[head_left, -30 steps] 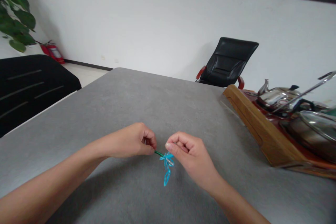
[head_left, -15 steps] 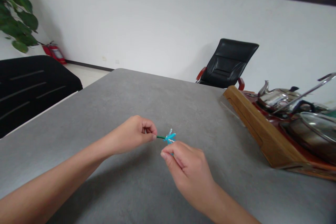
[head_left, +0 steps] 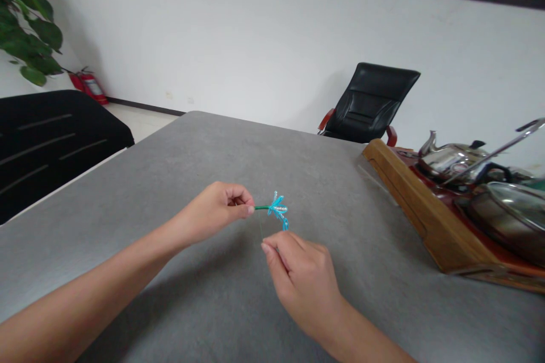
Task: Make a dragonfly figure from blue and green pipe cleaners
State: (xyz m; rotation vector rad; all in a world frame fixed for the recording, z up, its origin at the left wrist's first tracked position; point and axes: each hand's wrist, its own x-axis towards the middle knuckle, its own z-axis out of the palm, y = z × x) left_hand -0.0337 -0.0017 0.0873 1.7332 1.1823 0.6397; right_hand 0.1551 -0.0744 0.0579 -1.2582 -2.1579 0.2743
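L hand (head_left: 215, 212) pinches green stem (head_left: 261, 207) of blue beaded pipe-cleaner dragonfly (head_left: 277, 211), held above grey table (head_left: 170, 159). R hand (head_left: 304, 278) just below, fingers curled; can't tell if holding anything.

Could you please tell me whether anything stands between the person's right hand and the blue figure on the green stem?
Nothing visible does. The right hand sits just below the blue pipe-cleaner figure, not touching it, with only a gap above the grey tabletop. The left hand pinches the green stem from the other side.
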